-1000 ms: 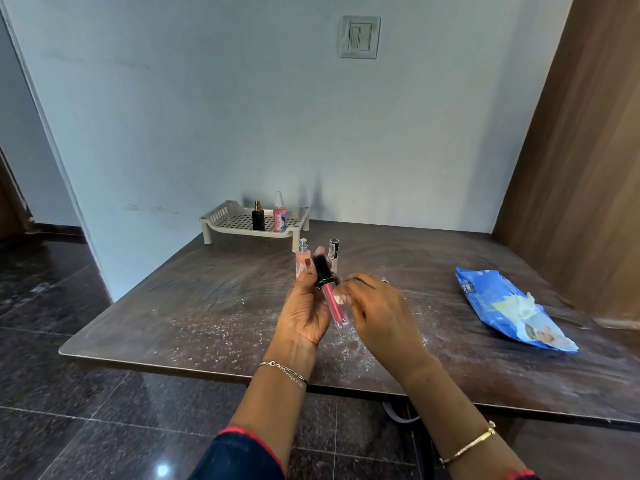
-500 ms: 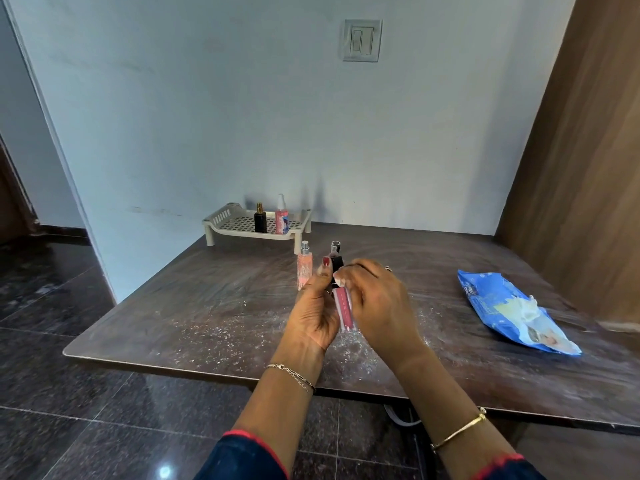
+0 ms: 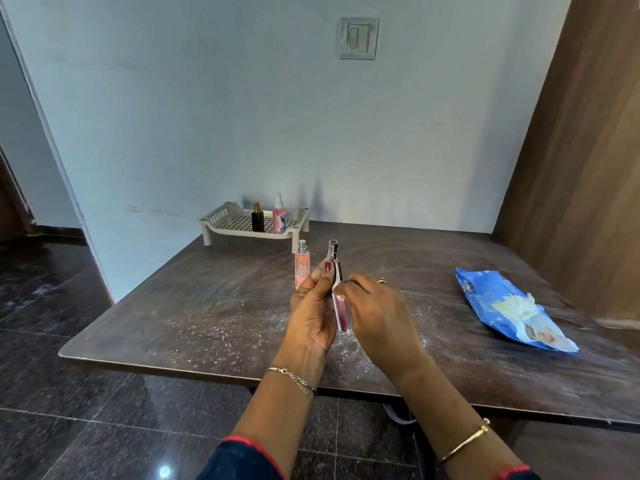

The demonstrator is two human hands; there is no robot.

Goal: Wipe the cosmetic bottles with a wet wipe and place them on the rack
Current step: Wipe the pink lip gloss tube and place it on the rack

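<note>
wiping the tube, rack comes next

clock hours are read from the hands, with 12 toward the wall.

the table [image 3: 207, 306] carries everything and is flecked with pale specks under the hands. the rack [image 3: 221, 225] sits at 11 o'clock, well apart, against the wall. a black bottle [image 3: 257, 220] and a pink bottle [image 3: 279, 218] stand upright on it, with bare grid to their left. the pack [image 3: 485, 296] lies flat at 3 o'clock, well apart, with a sheet poking out.

the left hand [image 3: 311, 317] is curled round the tube [image 3: 343, 313], holding it nearly upright between the two hands, dark cap at 12, pink end low over the table. the right hand [image 3: 377, 313] meets it from 3 o'clock, fingers bent, pinching the tube's upper half. a bit of white at those fingertips is, i judge, the wipe [image 3: 336, 291], mostly hidden.

so the step in hand looks like wiping this tube, with two items already racked. the next move calls for running the wipe down to the pink end, then carrying the tube to 11 o'clock and standing it on the bare grid. it is slim and may tip.

a spray bottle [image 3: 302, 268] and a second tube [image 3: 333, 249] stand at 12 o'clock, just beyond the left fingers, not yet racked.
</note>
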